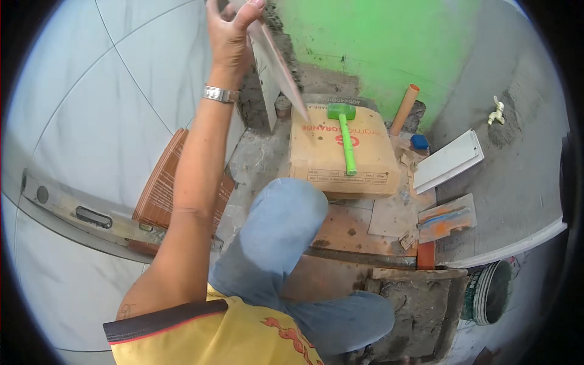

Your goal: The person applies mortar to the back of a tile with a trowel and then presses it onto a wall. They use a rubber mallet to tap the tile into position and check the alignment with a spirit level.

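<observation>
My left hand (232,29) is raised at the top of the view, with its thumb and fingers closed on the upper part of a tile (281,70). The tile appears nearly edge-on and slants down to the right, toward a cardboard box. Part of the grip is cut off by the upper rim. On the box (316,161) rests a green rubber mallet (348,140), its handle toward me. Behind the tile, another pale tile piece (267,91) stands upright by the wall. My right hand is out of sight.
A long spirit level (91,213) and brown ribbed tiles (161,182) lie left. To the right are an orange pipe (404,111), a blue block (419,142), white tile pieces (448,163), a tap (497,111), a mortar trough (420,316) and a bucket (486,295).
</observation>
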Demonstrator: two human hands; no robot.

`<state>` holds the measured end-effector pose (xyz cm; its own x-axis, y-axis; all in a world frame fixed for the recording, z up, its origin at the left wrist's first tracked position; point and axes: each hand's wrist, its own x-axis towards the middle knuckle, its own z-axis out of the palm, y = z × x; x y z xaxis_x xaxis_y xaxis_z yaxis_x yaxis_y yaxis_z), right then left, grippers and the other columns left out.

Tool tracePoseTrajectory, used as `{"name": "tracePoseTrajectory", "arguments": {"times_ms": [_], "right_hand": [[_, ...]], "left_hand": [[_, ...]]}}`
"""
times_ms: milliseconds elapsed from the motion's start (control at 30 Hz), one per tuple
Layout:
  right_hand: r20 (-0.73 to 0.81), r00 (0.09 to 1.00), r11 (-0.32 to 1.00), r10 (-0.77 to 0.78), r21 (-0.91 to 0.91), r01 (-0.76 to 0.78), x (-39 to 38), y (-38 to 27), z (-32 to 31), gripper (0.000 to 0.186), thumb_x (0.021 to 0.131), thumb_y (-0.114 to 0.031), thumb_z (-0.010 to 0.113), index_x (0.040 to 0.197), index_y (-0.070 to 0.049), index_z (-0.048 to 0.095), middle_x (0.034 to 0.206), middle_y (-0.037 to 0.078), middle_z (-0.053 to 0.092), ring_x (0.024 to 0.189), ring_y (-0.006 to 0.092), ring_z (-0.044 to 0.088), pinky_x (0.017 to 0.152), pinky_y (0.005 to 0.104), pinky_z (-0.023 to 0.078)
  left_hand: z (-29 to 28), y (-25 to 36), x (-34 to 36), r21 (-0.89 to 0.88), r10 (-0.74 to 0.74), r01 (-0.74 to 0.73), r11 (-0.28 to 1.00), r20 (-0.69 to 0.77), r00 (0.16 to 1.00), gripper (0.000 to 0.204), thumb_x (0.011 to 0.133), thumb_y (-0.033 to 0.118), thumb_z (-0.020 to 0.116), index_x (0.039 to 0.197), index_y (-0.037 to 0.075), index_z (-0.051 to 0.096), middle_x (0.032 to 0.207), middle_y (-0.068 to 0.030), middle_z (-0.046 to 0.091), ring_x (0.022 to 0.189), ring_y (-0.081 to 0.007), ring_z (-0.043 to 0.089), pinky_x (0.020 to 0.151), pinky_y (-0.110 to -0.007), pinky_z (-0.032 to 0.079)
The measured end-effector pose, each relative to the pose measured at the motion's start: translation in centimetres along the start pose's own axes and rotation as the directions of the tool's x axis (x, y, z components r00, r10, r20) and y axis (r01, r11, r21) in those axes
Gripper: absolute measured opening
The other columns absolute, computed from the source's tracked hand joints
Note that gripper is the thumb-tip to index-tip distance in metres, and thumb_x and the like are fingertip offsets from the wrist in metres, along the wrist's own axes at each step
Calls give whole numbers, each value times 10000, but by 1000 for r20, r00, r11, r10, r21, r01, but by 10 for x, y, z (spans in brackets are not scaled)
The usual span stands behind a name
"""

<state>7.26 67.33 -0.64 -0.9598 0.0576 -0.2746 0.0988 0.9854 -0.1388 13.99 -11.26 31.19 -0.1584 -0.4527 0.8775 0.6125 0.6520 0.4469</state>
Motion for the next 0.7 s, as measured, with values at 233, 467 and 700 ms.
{"name": "tracePoseTrajectory", "arguments": {"times_ms": [233, 467, 700], "right_hand": [[-110, 979, 984, -169, 30, 173, 16, -127, -67, 549, 910, -424, 733, 1214, 29, 676, 1136, 282, 704, 1058, 468, 644, 897, 493, 491], [19, 996, 955, -87, -284, 89, -2, -205, -128, 436, 928, -345, 717, 1197, -2, 701, 1069, 258, 722, 975, 420, 677, 868, 475, 516], [0, 998, 932, -69, -356, 64, -35, -263, -188, 301, 931, -240, 719, 1125, -9, 715, 889, 208, 720, 773, 276, 674, 709, 412, 521]], "left_hand": [[-116, -109, -48, 423, -27, 121, 898, -222, 975, 1314, 627, 333, 967, 1570, -73, 146, 1448, -303, 429, 1285, -358, 525, 1091, -437, 438], [-189, -237, -139, 721, -53, 307, 621, -352, 935, 1335, 566, 466, 962, 1555, -71, 243, 1486, -295, 359, 1385, -427, 342, 1178, -498, 306], [-246, -344, -191, 754, -108, 437, 491, -445, 889, 1350, 546, 440, 995, 1580, -6, 251, 1441, -221, 381, 1351, -385, 371, 1120, -497, 368]]}}
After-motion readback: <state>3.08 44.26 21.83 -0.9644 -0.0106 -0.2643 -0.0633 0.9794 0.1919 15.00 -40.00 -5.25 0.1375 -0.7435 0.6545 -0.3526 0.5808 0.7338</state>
